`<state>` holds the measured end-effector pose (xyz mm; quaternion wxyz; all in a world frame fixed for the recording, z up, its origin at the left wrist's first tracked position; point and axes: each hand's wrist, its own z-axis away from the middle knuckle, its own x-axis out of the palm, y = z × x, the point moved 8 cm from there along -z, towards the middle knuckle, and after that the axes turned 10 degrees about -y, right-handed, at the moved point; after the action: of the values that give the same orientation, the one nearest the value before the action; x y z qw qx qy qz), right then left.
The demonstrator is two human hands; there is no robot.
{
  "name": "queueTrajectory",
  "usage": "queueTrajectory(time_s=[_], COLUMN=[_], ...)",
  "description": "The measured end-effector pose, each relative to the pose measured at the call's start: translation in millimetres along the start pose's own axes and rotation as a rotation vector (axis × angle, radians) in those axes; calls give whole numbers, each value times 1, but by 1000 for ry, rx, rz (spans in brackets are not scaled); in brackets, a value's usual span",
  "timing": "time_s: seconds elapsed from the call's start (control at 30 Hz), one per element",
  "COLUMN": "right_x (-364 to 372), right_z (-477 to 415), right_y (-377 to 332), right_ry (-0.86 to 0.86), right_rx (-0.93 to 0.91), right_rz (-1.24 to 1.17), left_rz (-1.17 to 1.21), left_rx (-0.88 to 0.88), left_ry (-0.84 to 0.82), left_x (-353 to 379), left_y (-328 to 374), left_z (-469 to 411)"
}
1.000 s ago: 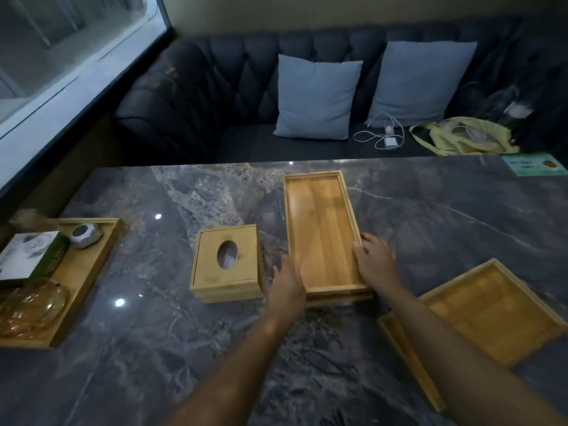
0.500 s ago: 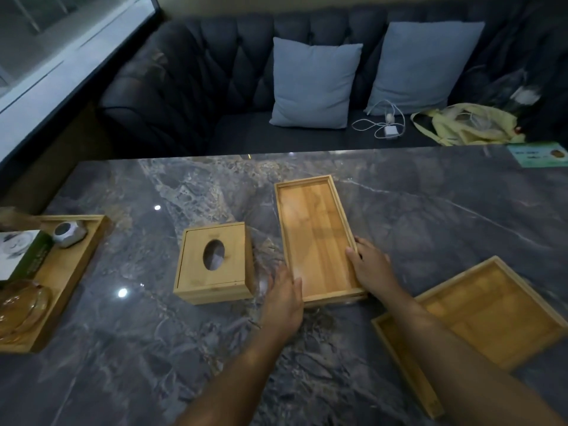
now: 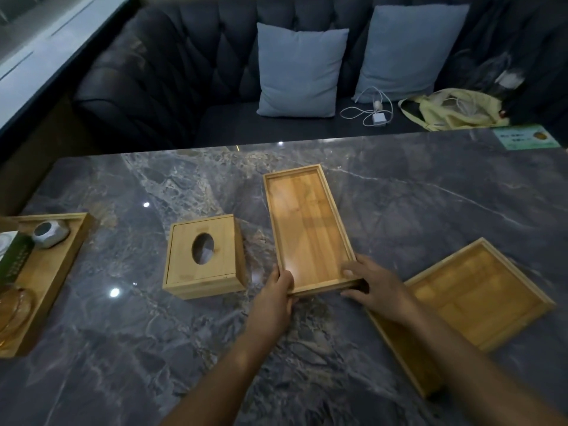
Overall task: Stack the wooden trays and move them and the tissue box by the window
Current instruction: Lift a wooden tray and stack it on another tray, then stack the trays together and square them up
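Note:
A long narrow wooden tray (image 3: 307,229) lies on the marble table (image 3: 430,204), its near end raised slightly off the surface. My left hand (image 3: 276,298) grips its near left corner. My right hand (image 3: 376,285) grips its near right corner, thumb inside the rim. A wider wooden tray (image 3: 470,302) lies to the right, partly under my right forearm. The wooden tissue box (image 3: 204,255), with an oval slot on top, stands just left of the narrow tray. The window (image 3: 40,29) runs along the upper left.
A third wooden tray (image 3: 58,269) at the table's left edge holds a grey stone-like object (image 3: 50,234), a green box (image 3: 15,259) and an amber glass dish (image 3: 12,309). Behind the table is a dark sofa with two blue cushions (image 3: 299,70), a charger cable (image 3: 372,110) and a yellow bag (image 3: 451,109).
Both hands have closed around the narrow tray's near corners, and its near end has lifted a little and swung slightly. The camera has tilted down and to the right.

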<state>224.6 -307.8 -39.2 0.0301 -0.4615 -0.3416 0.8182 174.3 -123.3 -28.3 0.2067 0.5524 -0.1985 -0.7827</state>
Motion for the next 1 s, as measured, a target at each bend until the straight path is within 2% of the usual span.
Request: queueTrajectory(time_s=[0.1, 0.3, 0.63, 0.73, 0.8, 0.9, 0.93, 1.0], right_x=[-5, -8, -2, -5, -8, -21, -26, -33], right_z=[5, 12, 18, 19, 24, 41, 49, 66], right_y=[-3, -14, -17, -12, -9, -7, -4, 5], right_ry=[128, 246, 216, 204, 209, 331, 376, 475], right_rx=[-68, -169, -79, -4, 34, 27, 49, 143], right_rz=[117, 237, 326, 260, 182, 102, 82, 63], left_rz=[1, -2, -37, -106, -189, -355, -386, -301], left_rx=[21, 23, 44, 43, 25, -39, -36, 64], left_ry=[7, 42, 67, 13, -99, -250, -221, -107], left_x=[-1, -3, -6, -9, -12, -22, -29, -38], left_y=[1, 0, 3, 7, 11, 23, 33, 62], left_z=[0, 4, 10, 10, 8, 6, 5, 4])
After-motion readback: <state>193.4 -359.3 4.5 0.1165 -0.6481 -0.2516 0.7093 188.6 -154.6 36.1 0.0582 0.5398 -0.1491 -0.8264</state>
